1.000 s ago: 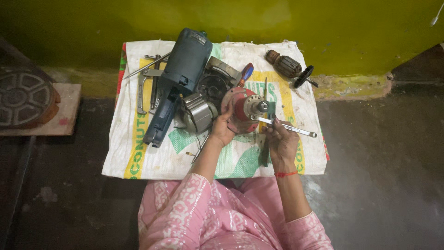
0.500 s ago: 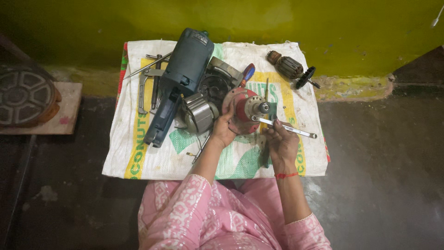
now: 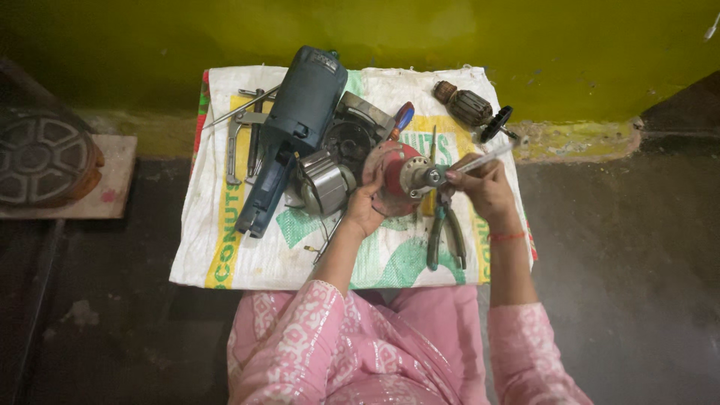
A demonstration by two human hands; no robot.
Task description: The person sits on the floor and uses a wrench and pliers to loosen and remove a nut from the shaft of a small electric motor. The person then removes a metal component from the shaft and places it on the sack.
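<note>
My left hand grips the round red metal housing from below-left. My right hand pinches a slim silver rod, its long axis running up-right, tip at the housing's hub.

A yellow-green wall runs behind a white woven sack spread flat on the dark concrete floor. Left of the sack, a round metal wheel sits on a pale board.

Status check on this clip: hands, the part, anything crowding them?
Left hand holds red housing. Right hand holds a thin tool, tip at its hub. Pliers lie just below; stator beside the left hand.
</note>
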